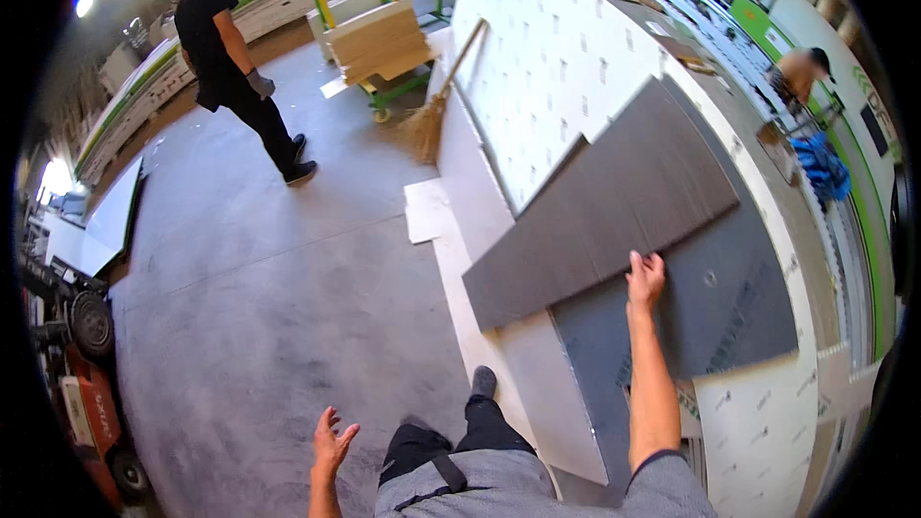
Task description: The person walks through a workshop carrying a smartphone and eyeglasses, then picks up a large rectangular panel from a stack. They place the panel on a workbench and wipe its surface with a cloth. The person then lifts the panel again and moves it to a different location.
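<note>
A long dark brown board (604,201) leans at a slant against a stack of upright panels on my right. At its lower edge is my right hand (646,280), with the fingertips curled against that edge and partly hidden. Behind the brown board stands a dark grey panel (734,297), and behind that a large white printed panel (537,58). My left hand (333,439) hangs over the floor at my left side, fingers apart, holding nothing.
A person in black (225,67) walks on the grey floor (259,297). A broom (432,125) leans beside a trolley with wooden boards (379,43). A red forklift (91,403) stands at the left. Another person (801,75) is by the green-and-white machine (767,24).
</note>
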`<action>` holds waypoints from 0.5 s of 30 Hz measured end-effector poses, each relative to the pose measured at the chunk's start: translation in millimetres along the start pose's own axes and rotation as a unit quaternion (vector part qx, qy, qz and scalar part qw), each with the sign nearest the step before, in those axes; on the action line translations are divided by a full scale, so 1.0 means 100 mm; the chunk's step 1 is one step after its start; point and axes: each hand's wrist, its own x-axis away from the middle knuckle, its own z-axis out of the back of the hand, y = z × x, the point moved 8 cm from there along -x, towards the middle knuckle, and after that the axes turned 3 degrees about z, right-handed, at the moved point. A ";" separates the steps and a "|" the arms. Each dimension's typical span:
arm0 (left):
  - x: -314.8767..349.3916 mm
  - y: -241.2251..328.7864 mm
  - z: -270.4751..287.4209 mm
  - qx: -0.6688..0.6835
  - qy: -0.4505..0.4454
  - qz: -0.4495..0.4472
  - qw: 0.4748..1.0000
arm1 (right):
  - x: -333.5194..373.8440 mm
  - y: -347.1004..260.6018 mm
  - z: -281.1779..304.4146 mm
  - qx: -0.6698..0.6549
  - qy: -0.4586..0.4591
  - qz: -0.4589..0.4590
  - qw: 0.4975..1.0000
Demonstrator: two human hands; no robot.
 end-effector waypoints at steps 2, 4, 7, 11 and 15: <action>-0.24 0.17 0.01 -0.017 -0.010 0.008 1.000 | -0.01 0.02 0.06 0.041 0.028 0.011 0.999; -0.50 0.31 0.02 -0.027 -0.028 0.017 0.999 | -0.02 -0.07 0.21 0.104 0.082 0.024 0.991; -1.01 0.38 0.00 -0.050 -0.056 -0.002 0.997 | 0.08 -0.41 -0.03 0.161 0.101 -0.008 0.982; -1.98 0.99 -0.16 -0.062 -0.113 -0.063 0.990 | 0.18 -0.48 -0.20 0.183 0.099 -0.064 0.976; -2.95 2.24 -0.45 0.002 -0.179 -0.181 0.967 | 0.62 -0.78 -0.47 0.231 0.041 0.086 0.968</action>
